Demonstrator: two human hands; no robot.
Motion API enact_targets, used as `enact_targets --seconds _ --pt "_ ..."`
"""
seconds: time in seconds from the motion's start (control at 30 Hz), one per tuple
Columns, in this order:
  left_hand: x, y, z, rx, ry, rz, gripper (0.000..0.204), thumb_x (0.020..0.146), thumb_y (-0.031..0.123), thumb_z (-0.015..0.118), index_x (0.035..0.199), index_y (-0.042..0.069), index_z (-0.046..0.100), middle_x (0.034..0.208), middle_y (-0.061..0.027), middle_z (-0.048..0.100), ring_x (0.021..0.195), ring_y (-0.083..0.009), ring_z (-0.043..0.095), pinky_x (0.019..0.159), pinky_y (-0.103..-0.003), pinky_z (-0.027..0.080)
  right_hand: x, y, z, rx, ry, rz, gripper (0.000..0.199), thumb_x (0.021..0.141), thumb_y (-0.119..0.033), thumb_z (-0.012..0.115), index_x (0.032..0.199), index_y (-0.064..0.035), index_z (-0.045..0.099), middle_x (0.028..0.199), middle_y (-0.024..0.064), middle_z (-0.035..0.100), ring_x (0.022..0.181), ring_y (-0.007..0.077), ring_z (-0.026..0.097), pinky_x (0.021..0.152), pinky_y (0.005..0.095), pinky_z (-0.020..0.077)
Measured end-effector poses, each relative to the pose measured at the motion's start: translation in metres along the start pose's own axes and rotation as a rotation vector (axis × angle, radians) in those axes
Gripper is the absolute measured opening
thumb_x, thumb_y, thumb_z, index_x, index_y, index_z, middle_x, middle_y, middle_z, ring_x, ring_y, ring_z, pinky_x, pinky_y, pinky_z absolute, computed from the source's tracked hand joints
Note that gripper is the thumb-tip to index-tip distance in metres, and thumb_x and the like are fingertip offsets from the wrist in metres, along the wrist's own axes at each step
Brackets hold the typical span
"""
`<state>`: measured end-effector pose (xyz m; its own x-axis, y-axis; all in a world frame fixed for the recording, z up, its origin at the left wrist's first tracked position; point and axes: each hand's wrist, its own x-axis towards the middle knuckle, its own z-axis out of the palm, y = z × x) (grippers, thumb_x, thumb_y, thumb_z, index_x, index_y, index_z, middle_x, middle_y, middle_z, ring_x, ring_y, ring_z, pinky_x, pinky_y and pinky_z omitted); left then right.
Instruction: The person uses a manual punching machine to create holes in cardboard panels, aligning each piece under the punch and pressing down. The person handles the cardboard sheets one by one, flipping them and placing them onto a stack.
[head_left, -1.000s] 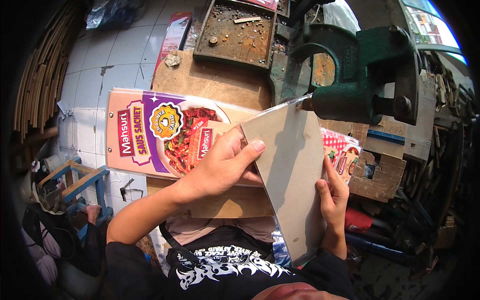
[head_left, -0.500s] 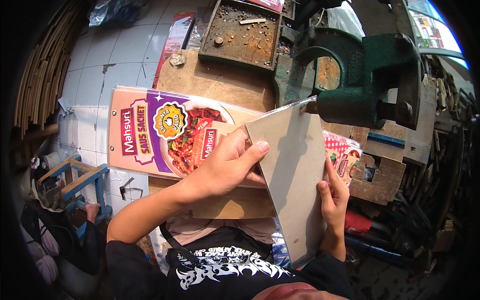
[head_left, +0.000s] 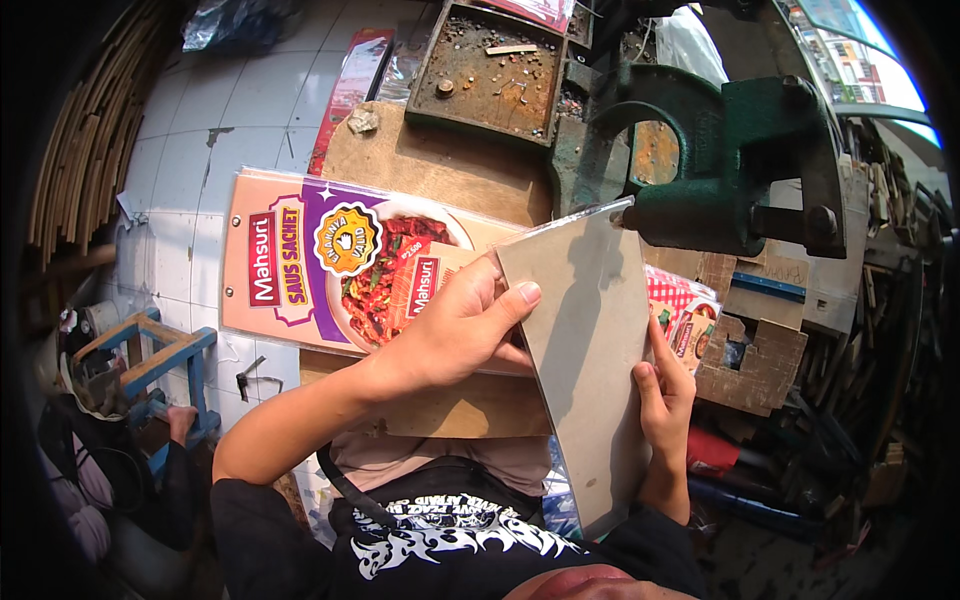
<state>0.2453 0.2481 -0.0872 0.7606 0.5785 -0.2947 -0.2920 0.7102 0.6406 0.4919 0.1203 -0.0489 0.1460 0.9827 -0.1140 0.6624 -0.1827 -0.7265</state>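
A flat grey-beige board [head_left: 585,330] is tilted between my hands, its far right corner at the nose of a green cast-metal press [head_left: 700,190]. My left hand [head_left: 475,320] grips the board's left edge, thumb on top and fingers underneath. Along the right edge my right hand [head_left: 664,395] holds it, thumb bent near the rim and fingers stretched along the side. Beneath my left hand lies a peach and purple printed card sheet [head_left: 270,330] showing a food dish, with metal eyelets at its left end. A red-checked printed sheet [head_left: 685,300] peeks out beyond the board's right edge.
A rusty metal tray [head_left: 470,110] with small loose parts stands beyond the wooden worktop [head_left: 400,160]. Wooden strips [head_left: 90,140] lean at the far left. A blue-framed stool [head_left: 190,350] and another person's hand [head_left: 180,425] are at lower left. Scrap wood crowds the right.
The view has shifted slightly. My hands keep the same hold on the board, and its corner stays at the press.
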Motion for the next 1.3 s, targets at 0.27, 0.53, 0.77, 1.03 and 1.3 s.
enact_targets --seconds 0.27,0.53,0.77,1.03,1.3 --pt "-0.002 0.002 0.005 0.014 0.008 0.004 0.042 0.101 0.023 0.044 0.137 0.004 0.034 0.121 -0.0096 0.054 0.103 -0.019 0.062 0.079 -0.035 0.06 -0.003 0.0 -0.001 0.017 0.016 0.063 0.045 0.091 -0.007 0.056 0.133 0.0075 0.048 0.117 0.0218 0.063 0.101 0.0209 0.062 0.091 0.0291 0.0439" --pt "-0.001 -0.005 0.002 0.045 -0.007 0.014 0.042 0.101 0.024 0.045 0.136 0.003 0.037 0.117 -0.0097 0.057 0.1 -0.017 0.063 0.076 -0.032 0.059 -0.017 0.003 0.002 0.225 0.064 0.058 0.048 0.093 -0.007 0.058 0.138 0.0036 0.043 0.119 0.0153 0.062 0.097 0.0148 0.061 0.089 0.027 0.0458" --pt "-0.039 -0.026 0.015 0.081 0.113 0.046 0.041 0.099 0.027 0.05 0.131 0.003 0.041 0.115 -0.01 0.059 0.099 -0.0146 0.062 0.078 -0.031 0.056 -0.059 -0.01 -0.005 0.151 -0.105 0.09 0.038 0.089 -0.004 0.062 0.125 0.0041 0.051 0.086 0.0096 0.065 0.073 0.0071 0.057 0.064 0.0231 0.0463" --pt "-0.06 -0.046 0.01 -0.442 -0.238 0.293 0.026 0.091 0.03 0.056 0.101 0.007 0.047 0.088 -0.0089 0.054 0.083 -0.0233 0.057 0.088 -0.039 0.044 -0.087 -0.1 0.011 -0.016 -0.42 -0.588 0.063 0.075 -0.022 0.077 0.125 0.0057 0.052 0.108 0.0174 0.058 0.069 0.0184 0.063 0.054 0.0265 0.0522" --pt "-0.078 -0.04 -0.009 -0.431 -0.375 0.418 0.021 0.096 0.023 0.048 0.106 0.004 0.048 0.095 -0.0115 0.056 0.092 -0.0241 0.058 0.09 -0.041 0.047 -0.097 -0.108 0.031 -0.046 -0.168 -0.757 0.054 0.066 -0.003 0.068 0.117 0.012 0.056 0.102 0.0196 0.062 0.071 0.0207 0.065 0.053 0.0274 0.0525"
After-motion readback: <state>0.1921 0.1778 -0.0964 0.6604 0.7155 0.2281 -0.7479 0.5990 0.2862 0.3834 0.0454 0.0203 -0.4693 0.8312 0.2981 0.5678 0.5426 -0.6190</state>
